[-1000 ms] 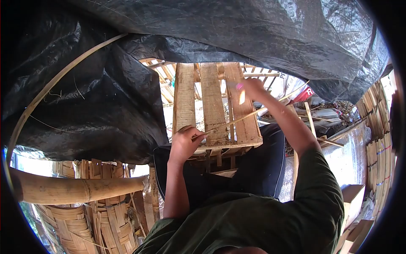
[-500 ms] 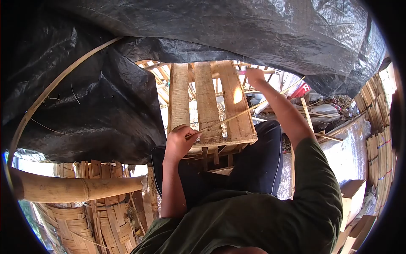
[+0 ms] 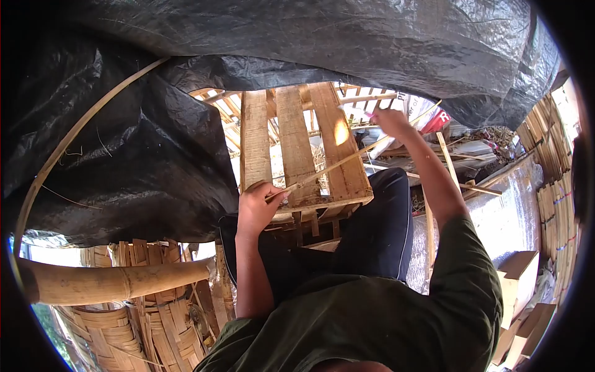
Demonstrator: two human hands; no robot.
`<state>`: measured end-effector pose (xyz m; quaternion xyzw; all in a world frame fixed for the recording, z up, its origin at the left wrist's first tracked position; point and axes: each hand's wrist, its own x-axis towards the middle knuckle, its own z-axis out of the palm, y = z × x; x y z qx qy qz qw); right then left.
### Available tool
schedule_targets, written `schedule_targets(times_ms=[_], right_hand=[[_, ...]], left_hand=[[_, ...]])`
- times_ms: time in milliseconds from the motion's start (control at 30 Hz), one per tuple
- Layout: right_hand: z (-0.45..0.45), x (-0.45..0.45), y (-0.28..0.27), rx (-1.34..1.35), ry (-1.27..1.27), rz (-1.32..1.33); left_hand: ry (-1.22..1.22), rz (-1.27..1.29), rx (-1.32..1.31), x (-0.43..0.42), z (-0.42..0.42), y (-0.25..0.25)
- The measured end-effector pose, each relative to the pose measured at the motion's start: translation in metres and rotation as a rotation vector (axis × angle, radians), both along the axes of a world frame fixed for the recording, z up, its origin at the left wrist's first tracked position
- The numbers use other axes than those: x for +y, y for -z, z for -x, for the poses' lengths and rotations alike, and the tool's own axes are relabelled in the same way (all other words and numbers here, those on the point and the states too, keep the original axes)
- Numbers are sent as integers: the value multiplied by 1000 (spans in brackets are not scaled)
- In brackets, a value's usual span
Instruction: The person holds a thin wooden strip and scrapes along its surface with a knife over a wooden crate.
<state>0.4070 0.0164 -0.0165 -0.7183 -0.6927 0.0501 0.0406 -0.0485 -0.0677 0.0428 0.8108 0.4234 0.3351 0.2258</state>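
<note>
In the head view, we see the left hand (image 3: 257, 206) pinching a bamboo strip (image 3: 341, 163) that slants over the slatted wooden stand (image 3: 297, 139) and past the right hand (image 3: 392, 123), which is closed around a pink-handled tool (image 3: 371, 116), its far end blurred. The strip is already long and narrow; how much shaping remains, we cannot tell. On a sack (image 3: 436, 122) we read a large "R"; its other lettering is too broken up.

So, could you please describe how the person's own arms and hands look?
The left hand and the right hand are bare: no gloves or watch can be seen. The forearms are uncovered too. Short, dark green sleeves, loose and without visible markings, belong to a shirt of the same colour.
</note>
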Motion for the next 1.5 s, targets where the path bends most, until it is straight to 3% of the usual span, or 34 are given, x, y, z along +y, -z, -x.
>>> schedule_targets(times_ms=[33,100,167,300,433,500,633,667,700,767,800,867,967,1033,1300,1367,1433,1500], right_hand=[[-14,6,2,-78,200,67],[-10,-7,-15,26,159,-18],[11,-25,-23,242,6,-220],[57,-46,-42,295,-397,-114],[-11,-8,19,77,-146,-176],[-24,-24,5,184,137,-216],[-10,-62,6,389,74,-219],[-3,-72,10,246,64,-200],[1,-78,18,296,22,-229],[13,-84,34,197,-28,-476],[17,-88,38,199,-23,-472],[31,-93,42,468,-73,-633],[58,-104,29,483,42,-635],[75,-108,17,486,96,-582],[109,-117,-21,526,-9,-426],[105,-118,-23,598,26,-469],[94,-117,-15,651,47,-470],[87,-119,-14,593,30,-744]], left_hand=[[2,-27,8,0,0,0],[3,-58,14,1,0,-1],[-7,-49,6,0,0,1],[-8,-52,27,1,-1,-1],[-16,-36,27,-5,-1,-1],[-27,-47,29,-4,0,-3],[-38,-39,53,-3,5,-2],[-45,-3,58,-2,7,-2],[-39,0,58,0,9,-2],[-27,-210,167,5,15,-3],[-86,-219,220,4,19,-4],[-181,-216,303,1,24,-8],[-314,-245,422,-3,30,-19],[-280,-386,322,-8,19,-37],[-102,-378,404,-20,-24,-42],[-129,-139,355,-17,-24,-28],[-102,-265,342,-10,-21,-13],[-104,-201,400,-7,-21,-7]])
